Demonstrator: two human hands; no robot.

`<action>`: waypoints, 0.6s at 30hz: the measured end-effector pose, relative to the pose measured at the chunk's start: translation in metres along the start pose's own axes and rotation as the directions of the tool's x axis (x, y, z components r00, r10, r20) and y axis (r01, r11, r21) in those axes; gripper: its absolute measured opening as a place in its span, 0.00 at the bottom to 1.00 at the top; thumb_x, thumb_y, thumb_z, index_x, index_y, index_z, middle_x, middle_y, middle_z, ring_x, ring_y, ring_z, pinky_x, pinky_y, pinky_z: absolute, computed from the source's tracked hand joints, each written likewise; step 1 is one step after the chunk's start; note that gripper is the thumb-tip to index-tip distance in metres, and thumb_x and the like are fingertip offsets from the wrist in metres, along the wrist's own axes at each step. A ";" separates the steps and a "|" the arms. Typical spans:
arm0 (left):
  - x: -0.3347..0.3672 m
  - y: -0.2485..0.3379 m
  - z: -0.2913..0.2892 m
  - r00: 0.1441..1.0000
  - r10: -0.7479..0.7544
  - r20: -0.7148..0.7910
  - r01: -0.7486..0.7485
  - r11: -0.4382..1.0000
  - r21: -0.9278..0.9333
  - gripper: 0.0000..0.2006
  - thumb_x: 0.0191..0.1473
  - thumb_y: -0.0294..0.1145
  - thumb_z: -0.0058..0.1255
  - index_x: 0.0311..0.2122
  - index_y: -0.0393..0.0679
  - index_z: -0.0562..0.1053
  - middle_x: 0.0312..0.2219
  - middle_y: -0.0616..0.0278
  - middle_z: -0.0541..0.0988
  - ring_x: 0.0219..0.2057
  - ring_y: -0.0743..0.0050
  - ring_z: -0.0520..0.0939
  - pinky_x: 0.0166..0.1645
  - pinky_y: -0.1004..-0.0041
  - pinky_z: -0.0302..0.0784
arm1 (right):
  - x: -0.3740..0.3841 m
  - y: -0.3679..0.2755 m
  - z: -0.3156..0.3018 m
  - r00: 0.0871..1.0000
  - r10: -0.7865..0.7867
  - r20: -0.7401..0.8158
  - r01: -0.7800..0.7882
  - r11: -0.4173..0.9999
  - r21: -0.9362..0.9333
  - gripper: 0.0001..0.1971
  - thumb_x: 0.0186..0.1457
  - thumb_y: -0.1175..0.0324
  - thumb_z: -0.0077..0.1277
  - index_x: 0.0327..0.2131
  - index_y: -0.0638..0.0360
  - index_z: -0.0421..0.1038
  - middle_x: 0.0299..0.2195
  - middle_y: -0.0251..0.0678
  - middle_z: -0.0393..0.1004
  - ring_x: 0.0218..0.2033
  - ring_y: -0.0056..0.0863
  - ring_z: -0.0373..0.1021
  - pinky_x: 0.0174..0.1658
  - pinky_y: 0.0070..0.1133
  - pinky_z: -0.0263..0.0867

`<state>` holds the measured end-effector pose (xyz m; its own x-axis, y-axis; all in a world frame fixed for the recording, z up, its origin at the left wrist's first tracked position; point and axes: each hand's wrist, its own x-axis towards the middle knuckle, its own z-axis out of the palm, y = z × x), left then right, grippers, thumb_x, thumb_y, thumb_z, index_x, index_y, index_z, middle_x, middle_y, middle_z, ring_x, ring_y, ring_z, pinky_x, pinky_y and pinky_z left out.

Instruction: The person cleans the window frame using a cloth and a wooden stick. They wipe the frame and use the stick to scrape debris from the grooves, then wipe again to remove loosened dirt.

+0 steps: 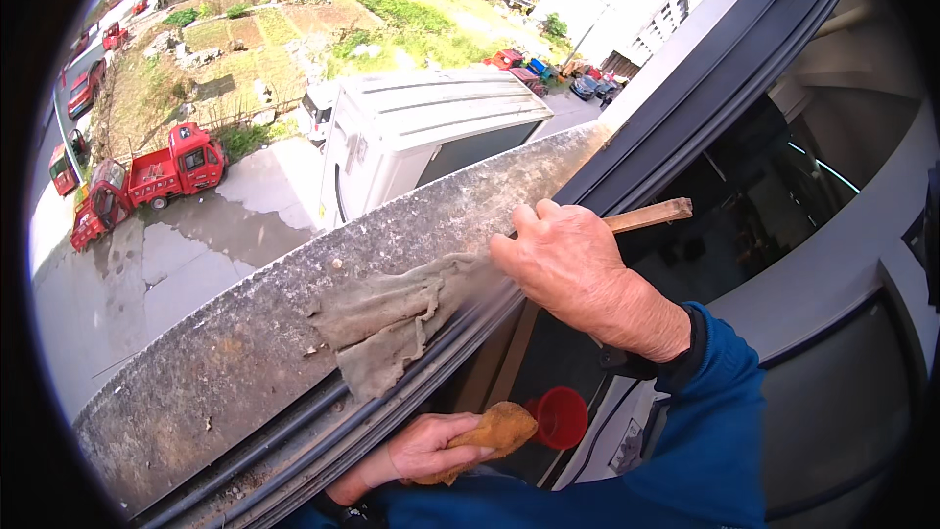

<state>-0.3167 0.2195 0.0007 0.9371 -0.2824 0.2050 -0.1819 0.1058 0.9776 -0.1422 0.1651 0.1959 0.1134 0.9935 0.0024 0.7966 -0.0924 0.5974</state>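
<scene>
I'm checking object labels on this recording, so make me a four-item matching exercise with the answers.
1. Wooden stick
2. Grey rag
3. Orange-brown sponge-like pad
4. Cup-shaped container

A. In the left hand
B. Red, on the indoor side of the window track
C. Gripped by the right hand
D. Draped from the weathered sill onto the window track

Pairs: 1-C, 2-D, 3-A, 4-B
</scene>
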 end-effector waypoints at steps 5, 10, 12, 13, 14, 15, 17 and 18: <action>-0.001 -0.003 0.000 0.999 0.039 -0.003 -0.039 0.999 -0.006 0.15 0.54 0.31 0.51 0.45 0.35 0.70 0.34 0.56 0.75 0.35 0.70 0.77 0.41 0.74 0.71 | -0.004 0.014 0.036 0.977 0.138 0.163 -0.085 0.951 -0.298 0.02 0.39 0.69 0.52 0.19 0.53 0.72 0.20 0.34 0.68 0.26 0.28 0.68 0.26 0.23 0.63; -0.001 -0.005 0.002 0.999 0.036 -0.023 -0.036 0.999 -0.010 0.14 0.54 0.31 0.51 0.44 0.35 0.70 0.34 0.56 0.75 0.35 0.69 0.77 0.41 0.74 0.71 | -0.007 0.005 0.051 0.940 0.089 0.328 0.021 0.948 -0.318 0.03 0.39 0.67 0.51 0.18 0.53 0.73 0.21 0.32 0.66 0.28 0.28 0.65 0.29 0.23 0.58; -0.001 -0.005 0.002 0.999 0.045 -0.025 -0.045 0.999 0.017 0.14 0.54 0.31 0.51 0.44 0.35 0.70 0.35 0.57 0.75 0.35 0.69 0.78 0.41 0.74 0.71 | -0.013 0.010 0.043 0.976 0.157 0.151 -0.099 0.937 -0.334 0.04 0.40 0.67 0.51 0.20 0.54 0.73 0.23 0.33 0.67 0.29 0.29 0.65 0.30 0.23 0.58; -0.001 -0.005 0.002 0.999 0.049 -0.020 -0.049 0.998 0.030 0.14 0.54 0.31 0.51 0.44 0.35 0.70 0.35 0.57 0.75 0.35 0.69 0.78 0.42 0.74 0.71 | -0.016 0.011 0.039 0.980 0.179 0.086 -0.135 0.917 -0.376 0.03 0.40 0.67 0.51 0.21 0.54 0.72 0.24 0.34 0.67 0.28 0.28 0.65 0.29 0.23 0.60; 0.000 -0.004 0.002 0.999 0.048 -0.020 -0.047 0.998 0.032 0.15 0.54 0.31 0.51 0.45 0.35 0.70 0.35 0.57 0.75 0.35 0.70 0.78 0.42 0.75 0.71 | -0.018 0.010 0.037 0.980 0.158 0.118 -0.114 0.942 -0.314 0.03 0.39 0.67 0.52 0.20 0.53 0.72 0.23 0.33 0.67 0.28 0.28 0.66 0.29 0.23 0.59; 0.000 -0.004 0.002 0.998 0.051 -0.021 -0.050 0.998 0.038 0.15 0.54 0.31 0.51 0.45 0.36 0.70 0.35 0.57 0.75 0.35 0.70 0.78 0.42 0.75 0.71 | -0.020 0.007 0.036 0.985 0.148 0.091 -0.117 0.952 -0.283 0.03 0.38 0.67 0.53 0.20 0.53 0.73 0.22 0.32 0.67 0.27 0.27 0.66 0.28 0.22 0.59; 0.000 -0.003 0.001 0.999 0.035 -0.010 -0.035 0.999 0.021 0.15 0.54 0.31 0.52 0.45 0.36 0.70 0.35 0.58 0.75 0.36 0.71 0.77 0.42 0.75 0.71 | -0.021 0.000 0.040 0.987 0.104 0.122 -0.074 0.971 -0.227 0.04 0.36 0.67 0.54 0.19 0.53 0.73 0.21 0.32 0.68 0.27 0.27 0.67 0.26 0.21 0.61; 0.000 -0.002 0.001 1.000 0.014 0.003 -0.014 1.000 -0.004 0.15 0.54 0.31 0.52 0.45 0.36 0.70 0.35 0.58 0.75 0.36 0.71 0.77 0.42 0.75 0.71 | -0.020 -0.006 0.046 0.982 0.125 0.140 -0.089 0.966 -0.241 0.04 0.35 0.67 0.54 0.19 0.53 0.73 0.20 0.32 0.68 0.27 0.27 0.67 0.26 0.21 0.61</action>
<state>-0.3167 0.2188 -0.0016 0.9336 -0.2837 0.2187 -0.1937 0.1138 0.9744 -0.1223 0.1427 0.1554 0.2943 0.9550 -0.0355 0.6165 -0.1614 0.7706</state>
